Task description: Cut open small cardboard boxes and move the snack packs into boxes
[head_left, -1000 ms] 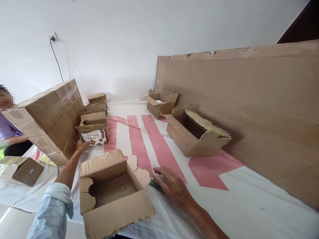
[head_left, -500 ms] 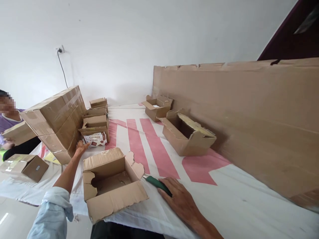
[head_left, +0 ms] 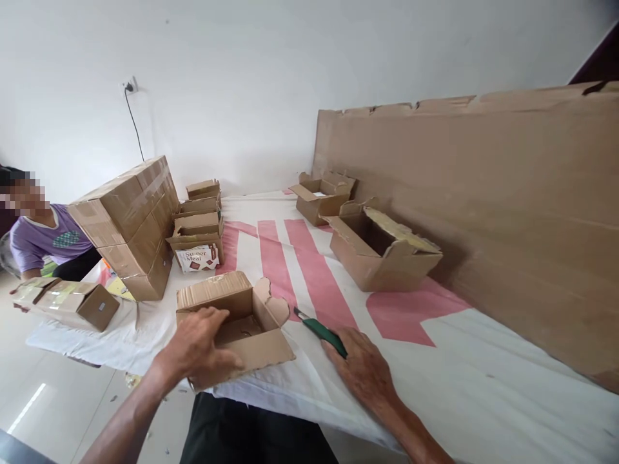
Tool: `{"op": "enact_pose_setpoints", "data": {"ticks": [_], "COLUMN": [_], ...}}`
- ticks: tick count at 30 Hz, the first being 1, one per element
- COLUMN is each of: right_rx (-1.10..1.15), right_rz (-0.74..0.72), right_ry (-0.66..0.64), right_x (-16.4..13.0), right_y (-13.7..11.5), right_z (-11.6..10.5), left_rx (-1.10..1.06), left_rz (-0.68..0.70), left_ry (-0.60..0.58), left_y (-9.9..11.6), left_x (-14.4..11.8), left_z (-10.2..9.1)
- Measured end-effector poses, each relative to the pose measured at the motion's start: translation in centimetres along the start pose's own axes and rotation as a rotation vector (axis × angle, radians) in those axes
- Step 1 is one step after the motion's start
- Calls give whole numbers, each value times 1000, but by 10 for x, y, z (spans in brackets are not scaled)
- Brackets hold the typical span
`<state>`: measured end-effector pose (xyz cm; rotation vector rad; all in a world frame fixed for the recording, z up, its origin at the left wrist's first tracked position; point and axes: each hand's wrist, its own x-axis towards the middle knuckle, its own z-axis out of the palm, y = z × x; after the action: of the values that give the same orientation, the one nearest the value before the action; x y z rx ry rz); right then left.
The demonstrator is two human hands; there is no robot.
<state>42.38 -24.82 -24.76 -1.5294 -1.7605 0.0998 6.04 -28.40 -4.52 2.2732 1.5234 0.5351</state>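
My left hand (head_left: 203, 345) is over the near left end of an open cardboard box (head_left: 265, 348), its thumb and fingers spread apart. It hides that end's flap, and whether it presses on the cardboard I cannot tell. The box stands at the table's front edge with its flaps up or folded out. To the right of it, my right hand (head_left: 360, 367) is closed round a green-handled utility knife (head_left: 326, 335), blade pointing at the box. Farther back, a white packet printed "Super Meal" (head_left: 199, 259) leans against the front of a row of open boxes (head_left: 198, 232).
Taped cartons (head_left: 128, 225) are stacked at the left, where a person (head_left: 53, 238) in purple handles smaller boxes (head_left: 80, 306). Two open boxes (head_left: 382, 258) stand at the right before a long cardboard panel (head_left: 459, 212). A pink-and-white sheet (head_left: 314, 277) covers the table.
My left hand has left the packet and come back over the near box. The packet stays by the row of boxes. My right hand still holds the knife, its blade now apart from the box.
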Motion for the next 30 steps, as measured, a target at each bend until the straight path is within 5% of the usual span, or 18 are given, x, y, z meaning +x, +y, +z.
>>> {"op": "enact_pose_setpoints", "data": {"ticks": [3, 6, 19, 24, 30], "right_rx": [-3, -9, 1, -14, -3], "right_rz": [-6, -14, -95, -91, -102], "right_ry": [-1, -11, 46, 41, 41], "right_x": [-1, -1, -1, -2, -4], "right_y": [2, 3, 7, 7, 12], "right_z": [2, 2, 7, 6, 9], "left_rx": [199, 431, 750, 777, 746], "left_rz": [-23, -99, -378, -375, -323], "left_ry": [-170, -212, -47, -13, 20], "left_y": [6, -1, -75, -81, -72], "left_x": [-1, 16, 117, 117, 88], "left_z": [25, 27, -50, -58, -70]}}
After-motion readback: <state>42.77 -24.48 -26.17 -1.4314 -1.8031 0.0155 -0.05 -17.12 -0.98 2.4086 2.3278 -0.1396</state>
